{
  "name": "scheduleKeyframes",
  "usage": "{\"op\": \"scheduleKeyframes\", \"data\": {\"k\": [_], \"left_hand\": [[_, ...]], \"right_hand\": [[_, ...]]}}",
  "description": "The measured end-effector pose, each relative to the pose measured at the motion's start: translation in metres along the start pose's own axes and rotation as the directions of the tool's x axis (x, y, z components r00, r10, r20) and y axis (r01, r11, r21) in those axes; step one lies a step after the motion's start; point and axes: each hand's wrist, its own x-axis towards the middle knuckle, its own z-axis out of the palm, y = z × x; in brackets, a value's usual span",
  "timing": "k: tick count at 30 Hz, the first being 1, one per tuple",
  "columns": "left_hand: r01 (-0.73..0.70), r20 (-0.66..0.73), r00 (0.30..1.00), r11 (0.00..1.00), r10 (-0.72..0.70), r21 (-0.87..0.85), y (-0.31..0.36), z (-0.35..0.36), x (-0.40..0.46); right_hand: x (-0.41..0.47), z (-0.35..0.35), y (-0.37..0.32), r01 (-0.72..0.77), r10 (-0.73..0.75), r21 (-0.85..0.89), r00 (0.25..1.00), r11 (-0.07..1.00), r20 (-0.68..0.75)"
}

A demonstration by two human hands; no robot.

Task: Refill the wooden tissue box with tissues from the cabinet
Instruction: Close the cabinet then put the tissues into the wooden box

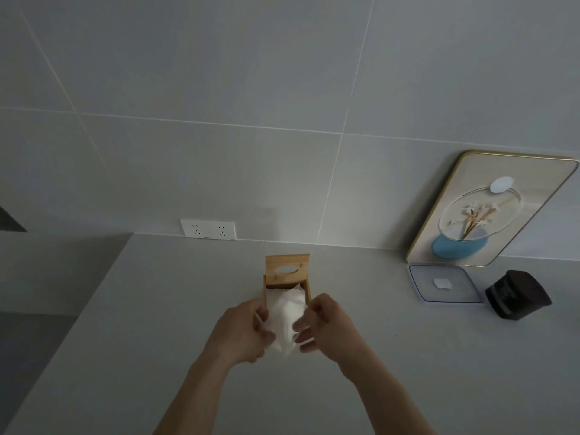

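A small wooden tissue box (306,287) stands on the pale counter (157,309) in the head view. Its lid (287,263), with an oval slot, is swung up at the far end. A white wad of tissues (287,315) fills the open box and bulges out toward me. My left hand (241,331) grips the tissues from the left side. My right hand (323,324) pinches them from the right, fingers curled on the paper. The near end of the box is hidden behind the tissues and my hands.
A white double wall socket (208,229) sits on the tiled wall behind the box. To the right, a gold-framed flower picture (489,208) leans on the wall, with a clear square lid (444,282) and a dark container (518,298) in front of it. The counter's left edge drops off.
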Motion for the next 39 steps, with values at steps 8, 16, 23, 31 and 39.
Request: {"op": "scheduleKeyframes", "data": {"k": [8, 16, 23, 31, 39], "left_hand": [[-0.034, -0.174, 0.984, 0.997, 0.022, -0.067, 0.005, 0.009, 0.006], [-0.124, -0.165, 0.982, 0.977, 0.096, -0.172, 0.014, 0.014, 0.007], [-0.403, -0.232, 0.897, 0.912, 0.377, -0.072, 0.018, 0.023, 0.001], [-0.448, -0.272, 0.888, 0.834, 0.371, -0.322, 0.017, 0.005, 0.0], [0.104, -0.109, 0.969, 0.771, -0.219, -0.629, -0.021, -0.017, 0.03]], "right_hand": [[-0.02, 0.007, -0.009, 0.179, -0.426, -0.571, 0.84, 0.801, -0.335], [-0.045, 0.034, -0.01, 0.407, -0.487, -0.537, 0.873, 0.739, -0.008], [-0.018, 0.022, -0.005, -0.023, -0.089, -0.497, 0.976, 0.868, -0.2], [-0.012, 0.017, -0.002, 0.123, -0.099, 0.125, 0.979, 0.985, -0.179], [-0.013, 0.003, 0.009, 0.05, -0.101, 0.451, 0.991, 0.891, 0.089]]}}
